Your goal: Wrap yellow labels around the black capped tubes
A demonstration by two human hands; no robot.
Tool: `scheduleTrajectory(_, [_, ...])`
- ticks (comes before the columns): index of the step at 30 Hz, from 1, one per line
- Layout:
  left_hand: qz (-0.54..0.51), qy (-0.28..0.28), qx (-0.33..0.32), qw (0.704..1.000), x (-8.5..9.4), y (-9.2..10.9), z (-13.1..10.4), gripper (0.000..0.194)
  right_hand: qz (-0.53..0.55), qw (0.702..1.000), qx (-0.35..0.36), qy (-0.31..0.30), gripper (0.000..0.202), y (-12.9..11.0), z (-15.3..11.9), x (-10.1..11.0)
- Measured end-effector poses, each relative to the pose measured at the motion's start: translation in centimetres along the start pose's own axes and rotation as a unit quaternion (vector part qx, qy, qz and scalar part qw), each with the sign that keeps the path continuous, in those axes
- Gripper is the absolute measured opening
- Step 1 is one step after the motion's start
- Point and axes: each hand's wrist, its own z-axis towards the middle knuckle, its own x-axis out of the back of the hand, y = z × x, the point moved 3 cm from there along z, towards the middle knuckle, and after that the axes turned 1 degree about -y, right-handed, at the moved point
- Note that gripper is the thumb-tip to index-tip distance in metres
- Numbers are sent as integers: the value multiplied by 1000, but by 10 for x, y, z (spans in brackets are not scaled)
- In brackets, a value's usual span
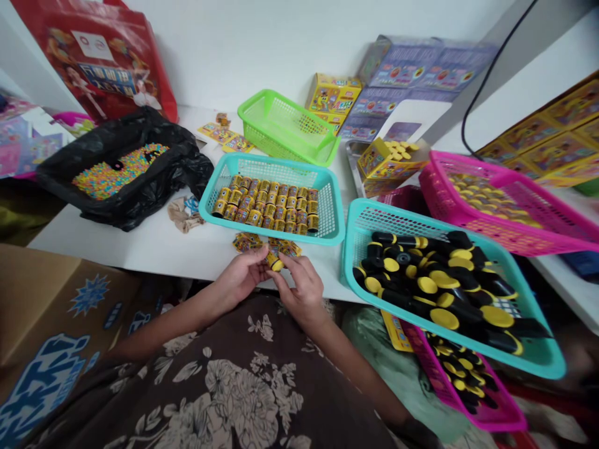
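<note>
Close to the table's front edge, my left hand (247,272) and my right hand (299,284) come together, both closed on one small yellow-capped jar (275,262). Fingers partly hide the jar. Just beyond them lie loose printed labels (247,242), in small piles against the near side of a turquoise basket (334,215). Inside that basket, rows of labelled jars (266,206) lie on their sides. To the right of my hands, a second turquoise basket (349,249) holds many black jars with yellow caps (425,284).
A black-lined bin of coloured beads (119,171) stands left, beside a red bag (103,62). Behind are a green basket (290,125) and stacked boxes (402,68). Pink baskets (510,243) stand right and below. A cardboard carton (60,312) is at lower left.
</note>
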Motion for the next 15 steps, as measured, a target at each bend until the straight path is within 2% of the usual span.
scheduleTrajectory(10, [-6, 18, 40, 999, 4, -8, 0, 18, -14, 999, 35, 0, 42, 0, -1, -2])
scheduleTrajectory(15, [-9, -9, 62, 998, 3, -8, -1, 12, 51, 998, -43, 1, 37, 4, 1, 2])
